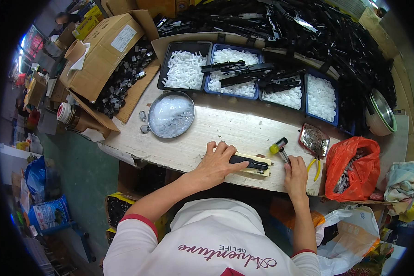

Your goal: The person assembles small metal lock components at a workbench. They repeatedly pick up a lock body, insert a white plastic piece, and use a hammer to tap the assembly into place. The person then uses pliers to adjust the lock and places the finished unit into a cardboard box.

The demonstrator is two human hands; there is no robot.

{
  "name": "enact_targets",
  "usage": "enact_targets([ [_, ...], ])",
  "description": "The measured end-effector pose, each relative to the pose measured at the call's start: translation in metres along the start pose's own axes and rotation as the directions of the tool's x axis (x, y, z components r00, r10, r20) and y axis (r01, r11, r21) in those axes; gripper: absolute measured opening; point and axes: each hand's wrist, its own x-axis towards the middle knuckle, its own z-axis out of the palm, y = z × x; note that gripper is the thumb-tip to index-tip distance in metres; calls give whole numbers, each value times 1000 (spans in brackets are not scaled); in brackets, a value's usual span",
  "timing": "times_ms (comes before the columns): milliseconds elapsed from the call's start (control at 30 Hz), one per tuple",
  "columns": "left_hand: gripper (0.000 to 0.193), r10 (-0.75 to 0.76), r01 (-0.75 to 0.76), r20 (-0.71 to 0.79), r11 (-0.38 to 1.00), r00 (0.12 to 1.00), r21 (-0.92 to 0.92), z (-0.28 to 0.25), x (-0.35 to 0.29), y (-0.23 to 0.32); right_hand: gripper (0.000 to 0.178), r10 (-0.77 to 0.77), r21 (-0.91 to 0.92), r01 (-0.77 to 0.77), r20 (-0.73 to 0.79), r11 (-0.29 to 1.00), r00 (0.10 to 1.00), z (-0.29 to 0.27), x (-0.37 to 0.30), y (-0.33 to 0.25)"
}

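A long black part (249, 162), perhaps a small mechanism housing, lies on a pale yellow block (266, 173) near the table's front edge. My left hand (215, 164) steadies it, the thumb along its top and the fingers around its far left end. To the right, my right hand (296, 177) grips the metal handle of a small hammer (278, 145). The hammer's yellow and black head is raised just beyond the block's right end, apart from the black part.
Bins of small white pieces (185, 69) line the back, some with black parts (246, 76) across them. A round metal dish (171, 114) stands left. Rightward are yellow-handled pliers (315, 166), a red tray (313, 139) and a red bag (352, 168). A carton (101, 55) holds dark metal pieces.
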Motion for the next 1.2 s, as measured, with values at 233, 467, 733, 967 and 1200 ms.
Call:
enact_targets([
  [233,63,36,-40,58,997,998,60,-1,0,-2,17,-160,236,172,-68,957,985,-55,-5,-54],
  [467,56,71,-75,50,994,996,83,-3,2,1,15,-151,-18,159,210,987,966,-45,-10,-60],
  [733,53,65,-66,6,998,998,26,-4,8,0,12,-68,-112,110,328,988,942,-38,-17,-62],
  [967,63,-156,97,-168,944,973,-315,2,6,-5,17,-227,171,234,-61,957,972,-54,9,-80],
  [1200,68,-335,146,-299,846,894,-513,17,-8,0,16,-160,105,136,262,985,952,-31,30,-95],
])
